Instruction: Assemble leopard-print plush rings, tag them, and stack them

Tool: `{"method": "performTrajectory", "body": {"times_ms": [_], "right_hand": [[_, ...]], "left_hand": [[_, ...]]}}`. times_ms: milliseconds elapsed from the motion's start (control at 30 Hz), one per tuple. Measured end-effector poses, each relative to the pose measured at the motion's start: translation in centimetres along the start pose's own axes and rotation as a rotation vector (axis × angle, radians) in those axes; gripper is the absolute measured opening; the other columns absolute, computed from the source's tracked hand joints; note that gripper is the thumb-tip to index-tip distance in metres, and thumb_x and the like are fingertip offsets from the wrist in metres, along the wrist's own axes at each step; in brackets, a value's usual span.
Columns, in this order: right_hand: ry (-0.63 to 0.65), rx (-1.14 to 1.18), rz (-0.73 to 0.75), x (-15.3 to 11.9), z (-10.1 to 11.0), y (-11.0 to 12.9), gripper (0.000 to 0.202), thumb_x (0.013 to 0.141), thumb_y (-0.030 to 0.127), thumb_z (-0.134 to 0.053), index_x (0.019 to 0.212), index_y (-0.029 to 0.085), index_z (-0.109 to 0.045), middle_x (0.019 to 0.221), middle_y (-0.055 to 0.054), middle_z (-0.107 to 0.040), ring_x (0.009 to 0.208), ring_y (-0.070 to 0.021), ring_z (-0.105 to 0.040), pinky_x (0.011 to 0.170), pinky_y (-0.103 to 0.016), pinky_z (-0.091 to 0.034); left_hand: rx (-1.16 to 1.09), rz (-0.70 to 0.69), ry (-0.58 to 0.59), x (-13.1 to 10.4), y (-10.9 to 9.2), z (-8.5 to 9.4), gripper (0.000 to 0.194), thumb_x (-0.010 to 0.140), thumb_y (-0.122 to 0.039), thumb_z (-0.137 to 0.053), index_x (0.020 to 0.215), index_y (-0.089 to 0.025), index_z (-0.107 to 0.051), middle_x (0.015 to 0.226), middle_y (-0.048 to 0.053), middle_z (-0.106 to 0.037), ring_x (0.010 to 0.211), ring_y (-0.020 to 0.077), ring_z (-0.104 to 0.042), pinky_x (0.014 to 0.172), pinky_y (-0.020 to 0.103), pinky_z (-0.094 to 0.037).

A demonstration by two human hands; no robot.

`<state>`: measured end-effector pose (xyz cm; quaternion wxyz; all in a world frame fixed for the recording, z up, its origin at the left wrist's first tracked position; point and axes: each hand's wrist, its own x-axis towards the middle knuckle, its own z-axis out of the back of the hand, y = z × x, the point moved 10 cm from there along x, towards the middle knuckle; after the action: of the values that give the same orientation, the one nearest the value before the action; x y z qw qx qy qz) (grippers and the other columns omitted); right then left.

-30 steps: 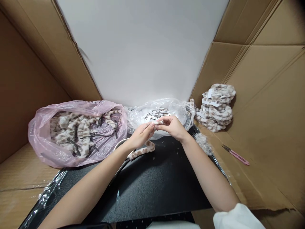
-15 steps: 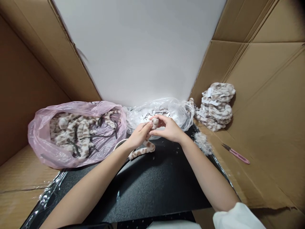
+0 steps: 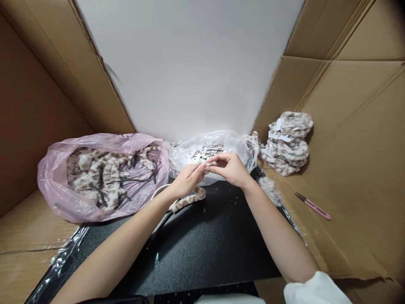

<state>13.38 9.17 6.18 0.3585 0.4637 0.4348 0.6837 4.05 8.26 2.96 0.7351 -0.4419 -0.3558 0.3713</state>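
My left hand (image 3: 189,180) is closed around a spotted plush strip (image 3: 187,202), cream with brown patches. The strip's lower part hangs out below the hand and curves left over the black table mat. My right hand (image 3: 230,169) pinches the strip's upper end with thumb and fingers, right against the left fingertips; most of that end is hidden by the fingers. A thin white band (image 3: 157,192) curves beside the left wrist, and dark cord-like ends (image 3: 163,226) show from under the left forearm.
A pink plastic bag (image 3: 55,177) of spotted plush pieces stands at left. Behind the hands lies a clear bag (image 3: 245,147) with white labels. To the right are a stack of plush loops (image 3: 289,147) with white tags, a fluff pile (image 3: 268,190) and pink-handled thread snips (image 3: 314,207).
The fluffy end that showed between the hands is now covered by the fingers. My right hand has moved slightly right, its fingers closing to a pinch.
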Motion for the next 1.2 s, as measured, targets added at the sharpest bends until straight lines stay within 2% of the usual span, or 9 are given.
{"method": "performTrajectory", "body": {"times_ms": [167,400,567,667,833,967,1067,1200], "right_hand": [[0.024,0.097,0.010,0.0,-0.2,-0.1,0.023,0.063,0.032,-0.082,0.077,0.017,-0.072,0.077,-0.004,-0.071,0.078,-0.0195,-0.068,0.076,-0.035,-0.056],[0.042,-0.192,0.089,-0.4,-0.5,1.2,0.013,0.068,0.013,-0.071,0.081,0.017,-0.071,0.079,-0.003,-0.071,0.077,-0.0175,-0.067,0.075,-0.030,-0.054],[0.016,-0.292,0.122,-0.3,-0.6,1.5,0.030,0.066,0.012,-0.072,0.094,0.018,-0.070,0.094,-0.004,-0.072,0.088,-0.0181,-0.066,0.083,-0.032,-0.053],[0.010,-0.294,0.129,-0.3,-0.3,1.8,0.040,0.065,0.017,-0.077,0.104,0.020,-0.067,0.100,-0.005,-0.069,0.088,-0.0179,-0.065,0.083,-0.033,-0.054],[-0.085,-0.288,0.142,-0.7,1.0,2.9,0.028,0.072,0.025,-0.074,0.098,0.019,-0.069,0.089,-0.005,-0.067,0.079,-0.0167,-0.064,0.075,-0.031,-0.055],[-0.013,-0.389,0.168,-0.7,-0.2,3.2,0.010,0.075,0.020,-0.070,0.085,0.018,-0.071,0.082,-0.005,-0.069,0.073,-0.0162,-0.063,0.070,-0.030,-0.054],[0.005,-0.305,0.120,-0.5,-0.2,2.4,0.006,0.078,0.022,-0.067,0.079,0.017,-0.071,0.080,-0.005,-0.071,0.074,-0.0176,-0.065,0.069,-0.031,-0.053],[-0.002,-0.056,0.008,-0.1,0.7,0.4,0.020,0.073,0.030,-0.073,0.088,0.018,-0.070,0.084,-0.005,-0.070,0.080,-0.0185,-0.066,0.072,-0.031,-0.053]], "left_hand": [[-0.044,-0.026,0.084,-0.2,-0.3,-0.9,0.052,0.094,-0.059,-0.027,0.062,-0.019,-0.036,0.052,-0.004,-0.034,0.048,0.0093,-0.030,0.048,0.025,-0.026],[-0.143,0.019,0.164,-0.1,0.6,-2.0,0.053,0.093,-0.061,-0.029,0.062,-0.019,-0.038,0.052,-0.005,-0.031,0.047,0.0088,-0.027,0.046,0.025,-0.022],[-0.165,0.077,0.051,0.2,1.9,-0.9,0.041,0.094,-0.049,-0.034,0.066,-0.019,-0.038,0.052,-0.006,-0.029,0.046,0.0087,-0.025,0.045,0.023,-0.021],[-0.139,0.081,-0.035,0.4,2.0,0.2,0.034,0.092,-0.044,-0.034,0.068,-0.019,-0.039,0.052,-0.007,-0.030,0.045,0.0090,-0.026,0.045,0.023,-0.023],[0.076,0.031,-0.122,0.4,0.8,1.2,0.035,0.092,-0.041,-0.036,0.065,-0.019,-0.039,0.055,-0.005,-0.036,0.051,0.0104,-0.033,0.050,0.024,-0.027],[0.086,0.008,-0.103,0.2,0.3,0.8,0.036,0.093,-0.043,-0.036,0.068,-0.018,-0.042,0.056,-0.005,-0.037,0.052,0.0104,-0.033,0.049,0.024,-0.026],[-0.039,0.010,-0.049,0.1,0.2,0.2,0.040,0.094,-0.048,-0.034,0.069,-0.018,-0.042,0.053,-0.006,-0.033,0.048,0.0093,-0.029,0.047,0.024,-0.024],[-0.193,0.040,0.007,0.0,0.1,-0.3,0.045,0.092,-0.053,-0.035,0.062,-0.020,-0.034,0.050,-0.007,-0.026,0.045,0.0081,-0.023,0.044,0.023,-0.021]]}}
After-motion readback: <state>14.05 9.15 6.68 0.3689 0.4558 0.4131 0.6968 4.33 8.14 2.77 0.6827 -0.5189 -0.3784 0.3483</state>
